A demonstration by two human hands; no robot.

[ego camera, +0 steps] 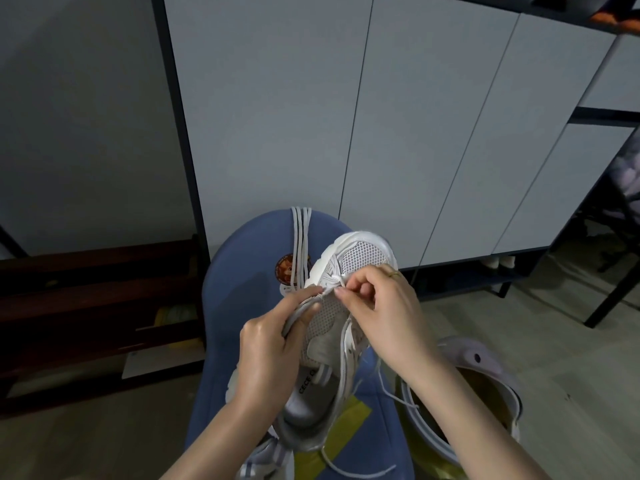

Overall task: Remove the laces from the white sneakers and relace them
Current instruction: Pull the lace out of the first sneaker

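A white mesh sneaker (360, 258) lies toe-away on a blue padded seat (249, 258). My left hand (270, 348) grips the shoe's left eyelet edge, thumb near the lowest eyelets. My right hand (384, 306) pinches a white lace end (341, 280) at the eyelets near the toe. The rest of that lace (388, 393) trails down the shoe's right side over the seat. A second loose white lace (299, 244) is draped over the seat's far edge. Part of another sneaker (263, 459) shows at the bottom, under my left forearm.
Grey cabinet doors (381, 116) stand just behind the seat. A dark wooden rack (97, 306) sits on the left. A round lilac bin with a yellow liner (478, 393) stands on the floor at the right. Yellow tape (346, 434) marks the seat.
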